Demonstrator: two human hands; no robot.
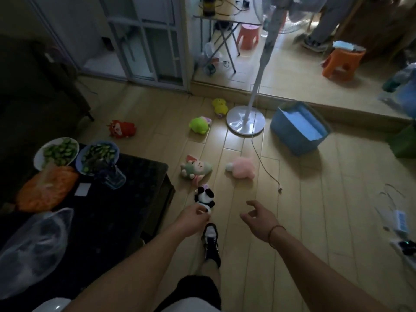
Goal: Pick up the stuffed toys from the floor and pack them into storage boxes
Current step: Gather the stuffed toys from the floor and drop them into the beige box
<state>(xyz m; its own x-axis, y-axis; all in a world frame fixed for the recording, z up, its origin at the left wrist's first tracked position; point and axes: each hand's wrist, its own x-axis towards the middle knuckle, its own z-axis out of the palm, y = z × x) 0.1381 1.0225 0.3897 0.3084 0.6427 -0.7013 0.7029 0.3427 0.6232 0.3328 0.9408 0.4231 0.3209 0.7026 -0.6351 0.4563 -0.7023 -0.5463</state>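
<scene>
Reaching left hand (195,216) to pinch panda toy (205,197) at fingertips; right hand (258,218) loosely curled, empty; blue box (299,127) far ahead.

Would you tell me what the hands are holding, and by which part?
The left hand pinches the black-and-white panda plush at its bottom end; the right hand holds nothing.
</scene>
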